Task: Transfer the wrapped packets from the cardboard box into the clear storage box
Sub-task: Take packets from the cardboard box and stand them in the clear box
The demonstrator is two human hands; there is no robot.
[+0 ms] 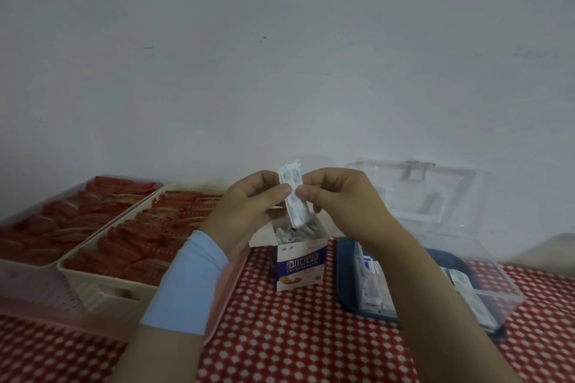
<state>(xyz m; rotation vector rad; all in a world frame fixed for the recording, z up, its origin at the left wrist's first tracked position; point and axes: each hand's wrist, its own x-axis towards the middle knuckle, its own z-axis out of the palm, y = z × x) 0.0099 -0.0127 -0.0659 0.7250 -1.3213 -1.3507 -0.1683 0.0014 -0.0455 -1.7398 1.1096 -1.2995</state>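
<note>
A small stack of white-and-blue wrapped packets [292, 186] stands upright above the open cardboard box [298, 261]. My left hand [245, 211] pinches the stack from the left and my right hand [339, 202] pinches it from the right. More packets fill the cardboard box below. The clear storage box [485, 286] sits to the right on a dark blue tray, its lid [435, 190] tipped open against the wall, with several packets lying inside.
Two shallow bins of red wrapped items [130, 236] take up the left side; the cream bin's front wall [102, 289] is near my left forearm. A red-and-white patterned cloth [295, 336] covers the table. A white wall rises right behind.
</note>
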